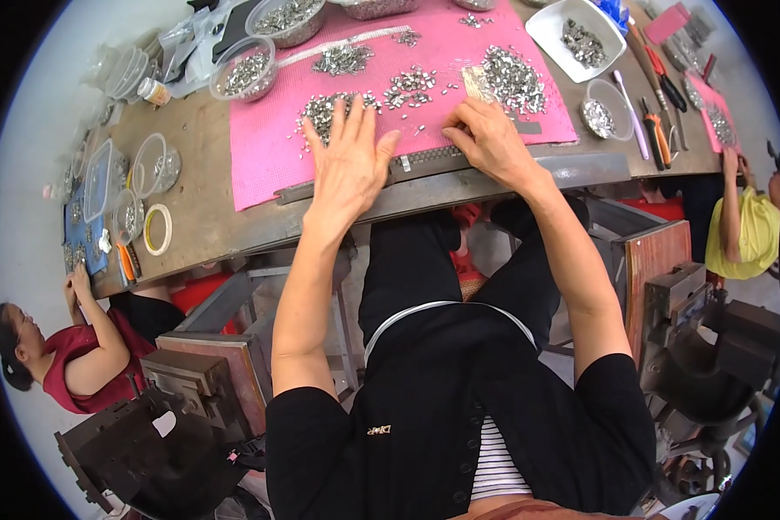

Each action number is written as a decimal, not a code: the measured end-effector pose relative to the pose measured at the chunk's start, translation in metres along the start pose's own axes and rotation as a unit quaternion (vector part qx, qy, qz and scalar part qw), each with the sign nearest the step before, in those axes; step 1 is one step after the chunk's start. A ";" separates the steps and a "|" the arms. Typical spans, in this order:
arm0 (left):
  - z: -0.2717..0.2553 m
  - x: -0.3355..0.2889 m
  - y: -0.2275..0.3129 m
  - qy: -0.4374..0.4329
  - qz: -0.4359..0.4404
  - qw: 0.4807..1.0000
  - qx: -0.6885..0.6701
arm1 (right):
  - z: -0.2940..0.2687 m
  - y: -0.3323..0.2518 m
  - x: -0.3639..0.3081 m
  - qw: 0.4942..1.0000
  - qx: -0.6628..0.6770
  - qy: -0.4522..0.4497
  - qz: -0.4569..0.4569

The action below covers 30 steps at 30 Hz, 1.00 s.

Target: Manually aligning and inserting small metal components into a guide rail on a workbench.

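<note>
My left hand (348, 165) lies with fingers spread, its fingertips at a pile of small silvery metal pieces (319, 111) on the pink mat (256, 160). My right hand (491, 143) is closed, with thumb and curled fingers drawn together; whatever they may hold is too small to make out. Between my hands runs a narrow dark metal bar (425, 161) along the mat's front edge, with a row of small pieces along it. Just beyond the right hand are a flat gold-coloured piece (474, 82) and a larger heap of small metal pieces (516, 80).
Round plastic tubs (244, 71) of metal pieces stand at the back left. To the right are a white tray (576, 39), a clear cup (605, 111) and orange-handled pliers (656, 139). A tape roll (158, 230) lies left. Other people sit at both sides.
</note>
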<state>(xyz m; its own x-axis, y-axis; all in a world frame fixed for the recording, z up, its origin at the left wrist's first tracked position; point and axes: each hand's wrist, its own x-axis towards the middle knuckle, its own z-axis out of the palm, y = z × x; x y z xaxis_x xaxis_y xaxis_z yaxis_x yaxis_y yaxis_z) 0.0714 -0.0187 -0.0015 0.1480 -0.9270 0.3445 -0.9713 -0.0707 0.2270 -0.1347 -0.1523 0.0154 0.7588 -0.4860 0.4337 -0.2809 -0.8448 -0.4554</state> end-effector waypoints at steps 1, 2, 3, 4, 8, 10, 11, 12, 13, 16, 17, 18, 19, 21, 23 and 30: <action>0.003 -0.002 0.004 0.002 0.010 1.000 -0.008 | 0.001 -0.005 -0.002 1.000 0.000 -0.001 0.000; 0.001 -0.005 0.010 -0.010 0.015 1.000 -0.019 | 0.003 -0.011 -0.004 1.000 0.025 0.017 -0.002; -0.001 -0.007 0.014 -0.022 0.020 0.999 -0.030 | 0.004 -0.016 -0.005 0.998 0.049 0.034 -0.005; -0.001 -0.009 0.018 -0.019 0.027 0.999 -0.036 | 0.007 -0.020 -0.007 0.998 0.056 0.039 -0.015; -0.011 -0.019 0.023 -0.005 0.044 0.994 -0.099 | 0.013 -0.029 -0.014 0.997 0.025 0.070 -0.032; -0.016 -0.024 0.021 0.008 0.018 0.991 -0.135 | 0.020 -0.030 -0.018 0.995 0.020 0.085 -0.039; -0.018 -0.025 0.019 0.019 -0.010 0.985 -0.172 | 0.023 -0.031 -0.021 0.996 0.029 0.077 -0.035; -0.017 -0.025 0.016 0.083 -0.017 0.982 -0.168 | 0.024 -0.032 -0.022 0.996 0.029 0.079 -0.036; -0.019 -0.024 0.012 0.093 -0.032 0.981 -0.168 | 0.025 -0.033 -0.023 0.995 0.032 0.084 -0.031; -0.020 -0.023 0.000 0.147 -0.040 0.976 -0.154 | 0.028 -0.033 -0.025 0.995 0.036 0.091 -0.026; -0.020 -0.022 -0.001 0.134 -0.068 0.980 -0.132 | 0.028 -0.033 -0.026 0.995 0.034 0.094 -0.025; -0.021 -0.021 -0.002 0.119 -0.096 0.982 -0.110 | 0.028 -0.033 -0.026 0.995 0.034 0.093 -0.026; -0.018 -0.020 -0.004 0.120 -0.096 0.982 -0.110 | 0.029 -0.033 -0.026 0.995 0.034 0.095 -0.025; -0.012 -0.016 -0.008 0.134 -0.083 0.982 -0.103 | 0.029 -0.033 -0.026 0.994 0.034 0.097 -0.024; -0.013 -0.013 -0.009 0.115 -0.084 0.985 -0.100 | 0.029 -0.034 -0.027 0.995 0.034 0.098 -0.013; -0.015 0.000 -0.009 0.082 -0.053 0.994 -0.051 | 0.025 -0.029 -0.027 0.991 -0.007 0.104 -0.078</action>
<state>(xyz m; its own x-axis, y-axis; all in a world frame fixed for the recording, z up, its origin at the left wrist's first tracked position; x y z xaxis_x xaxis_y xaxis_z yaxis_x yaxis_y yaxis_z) 0.0827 -0.0122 0.0096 0.2844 -0.8436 0.4555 -0.9263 -0.1194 0.3573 -0.1324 -0.1088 -0.0020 0.6558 -0.3843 0.6498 -0.1800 -0.9155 -0.3597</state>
